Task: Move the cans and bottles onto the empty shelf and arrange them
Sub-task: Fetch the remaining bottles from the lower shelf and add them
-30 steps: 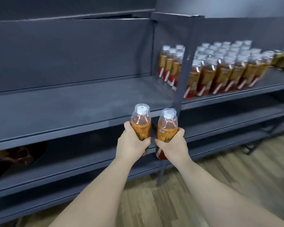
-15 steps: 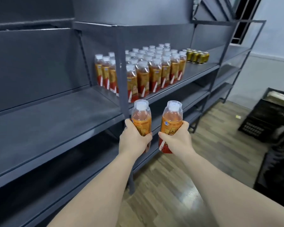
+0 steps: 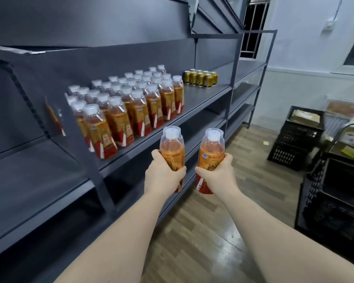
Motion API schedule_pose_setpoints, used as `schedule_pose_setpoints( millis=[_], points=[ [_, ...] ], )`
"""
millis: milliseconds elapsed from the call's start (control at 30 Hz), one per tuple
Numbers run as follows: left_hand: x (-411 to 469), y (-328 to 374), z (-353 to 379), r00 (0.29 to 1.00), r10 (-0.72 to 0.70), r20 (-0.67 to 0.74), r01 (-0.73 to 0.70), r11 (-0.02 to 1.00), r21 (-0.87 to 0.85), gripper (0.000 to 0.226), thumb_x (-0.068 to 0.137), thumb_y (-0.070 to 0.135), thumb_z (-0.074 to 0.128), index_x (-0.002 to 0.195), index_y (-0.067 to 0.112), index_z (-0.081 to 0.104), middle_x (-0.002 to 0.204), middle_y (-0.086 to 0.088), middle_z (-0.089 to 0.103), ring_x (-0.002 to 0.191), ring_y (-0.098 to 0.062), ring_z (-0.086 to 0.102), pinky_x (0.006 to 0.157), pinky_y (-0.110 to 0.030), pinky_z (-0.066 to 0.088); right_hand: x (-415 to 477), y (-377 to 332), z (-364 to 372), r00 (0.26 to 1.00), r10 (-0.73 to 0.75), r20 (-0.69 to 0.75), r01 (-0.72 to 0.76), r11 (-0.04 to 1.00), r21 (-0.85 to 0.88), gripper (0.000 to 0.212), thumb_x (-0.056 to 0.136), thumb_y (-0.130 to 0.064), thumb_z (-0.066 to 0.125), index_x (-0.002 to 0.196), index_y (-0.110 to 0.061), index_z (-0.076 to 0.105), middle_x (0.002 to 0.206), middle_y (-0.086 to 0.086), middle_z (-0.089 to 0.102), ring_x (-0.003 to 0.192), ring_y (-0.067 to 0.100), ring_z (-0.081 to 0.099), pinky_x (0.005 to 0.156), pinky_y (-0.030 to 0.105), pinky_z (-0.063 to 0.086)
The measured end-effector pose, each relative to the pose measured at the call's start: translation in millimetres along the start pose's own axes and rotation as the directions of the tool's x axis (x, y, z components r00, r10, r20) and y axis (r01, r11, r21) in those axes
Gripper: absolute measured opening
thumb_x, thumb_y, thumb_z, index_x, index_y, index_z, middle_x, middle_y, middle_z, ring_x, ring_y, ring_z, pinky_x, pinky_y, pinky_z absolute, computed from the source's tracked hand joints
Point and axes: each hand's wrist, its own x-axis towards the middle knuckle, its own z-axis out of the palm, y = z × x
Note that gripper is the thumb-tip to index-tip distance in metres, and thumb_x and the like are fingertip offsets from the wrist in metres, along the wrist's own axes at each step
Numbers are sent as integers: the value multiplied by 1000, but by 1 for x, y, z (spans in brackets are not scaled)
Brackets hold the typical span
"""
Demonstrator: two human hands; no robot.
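Note:
My left hand point(image 3: 164, 176) grips an orange drink bottle point(image 3: 172, 147) with a white cap, held upright in front of the shelf edge. My right hand point(image 3: 218, 173) grips a second orange bottle point(image 3: 212, 149) of the same kind beside it. Several rows of matching bottles point(image 3: 131, 107) stand on the dark grey shelf point(image 3: 200, 99) up and to the left of my hands. Several gold cans point(image 3: 200, 78) stand further right on that shelf. The left section of the shelf point(image 3: 29, 176) is bare.
A slanted grey upright point(image 3: 55, 119) divides the two shelf sections. Lower shelves run below. Black plastic crates point(image 3: 298, 137) stand on the wooden floor at the right, and a taller black crate stack point(image 3: 335, 203) stands nearer. A white wall and a barred window lie beyond.
My view has swung right along the shelving, so the stocked bottles and cans now lie ahead and the crates have come into sight. Both hands still hold their bottles side by side.

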Motion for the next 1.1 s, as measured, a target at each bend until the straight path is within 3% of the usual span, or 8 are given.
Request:
schedule_pose_setpoints(
  millis=[333,533,633,733,967,1100],
  points=[
    [81,68,75,999,42,0,-42,999,0,68,79,49,78,121,28,29,110,5,52,94,-14,55,82,-36,56,114,4,-49,1000,6,-17,-6,1000,26,66,77,-33,83,119,-25,33,107,-3,56,98,18,61,77,33,49],
    [143,89,114,997,78,23,-78,997,-2,67,79,49,77,120,28,29,106,7,50,91,-13,54,80,-34,55,181,8,-56,998,49,-30,-48,999,23,72,78,-30,83,128,-23,32,112,0,58,100,22,61,84,38,52],
    [184,100,136,995,96,20,-95,995,-25,66,79,48,77,119,25,30,105,4,51,91,-17,56,80,-36,57,227,11,-56,998,33,-47,-32,999,21,68,77,-30,83,121,-25,32,104,-3,58,96,21,61,86,43,54],
    [225,115,153,992,119,33,-117,992,-50,62,80,47,77,112,27,27,101,4,51,89,-19,56,76,-35,55,272,6,-54,997,40,-68,-39,999,9,67,77,-31,84,120,-27,32,103,-5,57,95,19,61,83,40,53],
    [314,142,185,986,152,64,-150,988,-36,62,79,49,76,110,27,26,103,1,56,98,-27,63,83,-43,56,364,-6,-50,995,21,-102,-20,1000,5,65,79,-28,83,116,-26,30,103,-4,58,94,20,61,81,37,50],
    [350,152,195,986,161,49,-160,987,-29,61,81,48,75,110,25,27,101,3,52,98,-28,60,81,-38,51,408,-8,-48,994,15,-106,-15,1000,3,65,80,-27,83,118,-27,30,108,0,58,96,22,61,73,33,49]
  ],
)
